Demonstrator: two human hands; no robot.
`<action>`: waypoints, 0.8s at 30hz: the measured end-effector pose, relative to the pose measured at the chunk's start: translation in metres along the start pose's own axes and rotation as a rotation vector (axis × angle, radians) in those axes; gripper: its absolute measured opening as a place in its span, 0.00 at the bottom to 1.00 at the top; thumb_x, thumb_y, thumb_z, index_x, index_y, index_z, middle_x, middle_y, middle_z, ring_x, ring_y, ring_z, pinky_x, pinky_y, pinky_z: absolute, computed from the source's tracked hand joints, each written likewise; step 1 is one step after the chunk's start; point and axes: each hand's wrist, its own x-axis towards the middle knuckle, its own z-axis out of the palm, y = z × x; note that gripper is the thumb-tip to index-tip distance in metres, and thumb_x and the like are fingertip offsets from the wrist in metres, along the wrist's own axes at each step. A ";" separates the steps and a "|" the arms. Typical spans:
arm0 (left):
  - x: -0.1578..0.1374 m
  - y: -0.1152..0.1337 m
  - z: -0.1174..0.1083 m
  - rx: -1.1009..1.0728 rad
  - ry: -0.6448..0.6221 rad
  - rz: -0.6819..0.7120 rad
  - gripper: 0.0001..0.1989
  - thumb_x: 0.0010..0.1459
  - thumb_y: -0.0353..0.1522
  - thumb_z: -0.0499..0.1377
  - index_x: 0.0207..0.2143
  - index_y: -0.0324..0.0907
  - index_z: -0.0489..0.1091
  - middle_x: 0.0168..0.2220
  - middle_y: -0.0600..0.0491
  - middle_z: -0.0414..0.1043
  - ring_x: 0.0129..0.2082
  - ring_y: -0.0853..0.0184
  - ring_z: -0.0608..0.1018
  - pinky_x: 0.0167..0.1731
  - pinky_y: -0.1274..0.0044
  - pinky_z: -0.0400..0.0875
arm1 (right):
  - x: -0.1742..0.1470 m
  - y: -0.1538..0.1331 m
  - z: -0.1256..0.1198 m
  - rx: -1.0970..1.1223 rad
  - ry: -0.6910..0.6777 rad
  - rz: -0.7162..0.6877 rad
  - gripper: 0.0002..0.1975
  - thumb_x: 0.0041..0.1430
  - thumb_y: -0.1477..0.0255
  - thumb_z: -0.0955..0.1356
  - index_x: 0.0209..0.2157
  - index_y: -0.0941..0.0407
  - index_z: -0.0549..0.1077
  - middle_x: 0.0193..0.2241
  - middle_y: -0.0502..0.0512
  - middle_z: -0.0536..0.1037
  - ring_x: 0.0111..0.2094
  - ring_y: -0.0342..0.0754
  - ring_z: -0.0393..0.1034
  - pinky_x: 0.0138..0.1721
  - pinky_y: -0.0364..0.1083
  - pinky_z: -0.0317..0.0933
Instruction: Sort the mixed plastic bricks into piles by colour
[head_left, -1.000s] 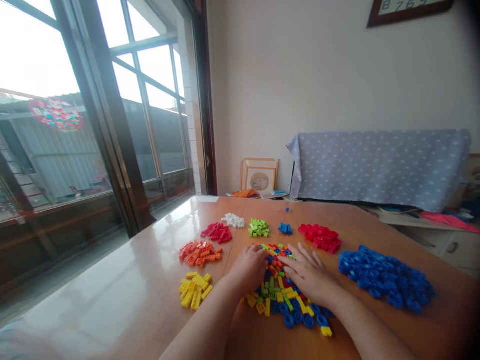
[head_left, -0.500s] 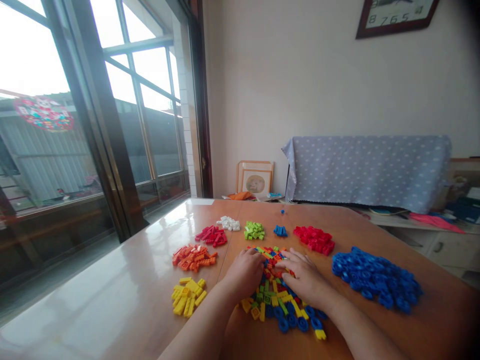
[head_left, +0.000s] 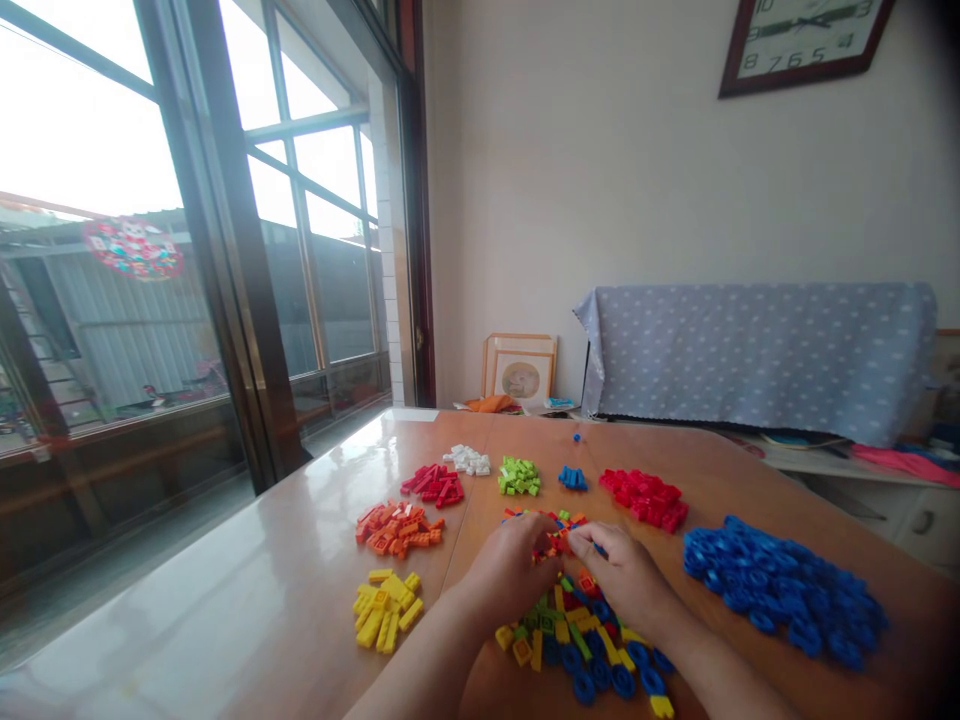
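My left hand (head_left: pixel 514 568) is over the mixed pile of toy building bricks (head_left: pixel 559 628), its fingers curled inward. Facing it, my right hand (head_left: pixel 621 575) has its thumb and fingers drawn together above the same pile. Red and orange bricks show between the two hands, but whether any sit in the fingers is hidden. The pile holds yellow, green, red and orange bricks. Blue ring-shaped pieces (head_left: pixel 622 681) lie at its near edge.
Sorted heaps ring the pile: yellow (head_left: pixel 386 610), orange (head_left: pixel 397 528), dark pink (head_left: pixel 435 485), white (head_left: pixel 466 460), lime green (head_left: pixel 518 476), small blue (head_left: pixel 572 479) and red bricks (head_left: pixel 645 498). A large heap of blue rings (head_left: pixel 780 590) is at right. A tiny blue piece (head_left: pixel 577 438) lies farther back.
My hands have drawn closer together over the pile. The right hand's spread fingers have closed in. The whole view has shifted, with the scene sitting lower and further right.
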 end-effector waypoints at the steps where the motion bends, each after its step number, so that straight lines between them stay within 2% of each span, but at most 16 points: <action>1: 0.000 0.001 0.001 -0.037 -0.005 -0.020 0.11 0.57 0.32 0.59 0.43 0.44 0.72 0.39 0.53 0.76 0.38 0.66 0.76 0.37 0.77 0.69 | -0.001 -0.004 0.000 0.048 -0.011 0.023 0.24 0.67 0.53 0.59 0.36 0.54 0.79 0.35 0.56 0.81 0.40 0.53 0.73 0.43 0.47 0.65; 5: 0.000 0.003 0.005 -0.145 -0.023 -0.061 0.10 0.57 0.32 0.58 0.42 0.44 0.70 0.35 0.55 0.77 0.33 0.69 0.75 0.32 0.80 0.68 | -0.005 -0.021 -0.002 0.151 -0.057 0.080 0.25 0.65 0.51 0.60 0.34 0.56 0.78 0.30 0.53 0.79 0.36 0.51 0.72 0.38 0.45 0.65; 9: 0.002 0.005 0.006 -0.109 -0.028 -0.098 0.08 0.56 0.31 0.57 0.39 0.43 0.70 0.33 0.56 0.76 0.32 0.69 0.75 0.30 0.80 0.66 | -0.005 -0.026 -0.002 0.173 -0.063 0.068 0.25 0.64 0.51 0.61 0.32 0.56 0.79 0.25 0.53 0.78 0.36 0.52 0.72 0.40 0.46 0.66; 14: 0.003 -0.001 -0.006 0.189 0.025 -0.193 0.06 0.58 0.32 0.55 0.37 0.45 0.70 0.36 0.53 0.77 0.34 0.65 0.76 0.32 0.78 0.65 | -0.005 -0.019 -0.002 0.134 -0.033 0.054 0.24 0.64 0.52 0.62 0.34 0.55 0.79 0.31 0.54 0.80 0.39 0.53 0.73 0.43 0.46 0.65; 19: -0.002 -0.023 -0.026 0.500 0.031 -0.421 0.09 0.58 0.31 0.53 0.39 0.45 0.72 0.41 0.46 0.78 0.40 0.57 0.78 0.39 0.70 0.68 | -0.006 -0.011 -0.002 0.118 -0.024 0.056 0.23 0.64 0.52 0.62 0.36 0.55 0.79 0.33 0.53 0.81 0.38 0.52 0.73 0.40 0.45 0.65; 24: -0.008 -0.042 -0.045 0.561 0.066 -0.632 0.14 0.59 0.30 0.51 0.44 0.46 0.73 0.47 0.43 0.78 0.45 0.51 0.79 0.43 0.64 0.68 | -0.005 -0.007 -0.001 0.112 -0.034 0.075 0.23 0.64 0.52 0.62 0.38 0.55 0.79 0.34 0.53 0.81 0.38 0.53 0.74 0.42 0.46 0.65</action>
